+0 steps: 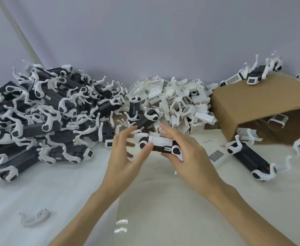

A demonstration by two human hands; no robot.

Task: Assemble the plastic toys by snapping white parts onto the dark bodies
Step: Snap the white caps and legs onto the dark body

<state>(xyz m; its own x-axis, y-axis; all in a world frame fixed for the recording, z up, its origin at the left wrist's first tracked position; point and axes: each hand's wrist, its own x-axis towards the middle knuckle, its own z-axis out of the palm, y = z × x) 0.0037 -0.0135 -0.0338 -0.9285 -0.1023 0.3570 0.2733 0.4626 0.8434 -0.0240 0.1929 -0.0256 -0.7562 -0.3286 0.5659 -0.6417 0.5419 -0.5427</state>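
A dark toy body (163,148) with white legs is held above the table at the centre. A white cover part (160,140) sits on top of it. My right hand (190,155) grips the body from the right and below, its fingers curled round it. My left hand (127,153) is at the toy's left end, thumb and fingers touching the white cover and the left leg; motion blur hides how firmly. A big heap of dark bodies with white legs (39,118) fills the left. A pile of loose white covers (177,103) lies behind the hands.
A tipped cardboard box (252,103) stands at the right with toys on top (255,75). One dark toy (250,157) lies on the white table at the right. A loose white leg piece (35,216) lies near the front left. A grey wall stands behind.
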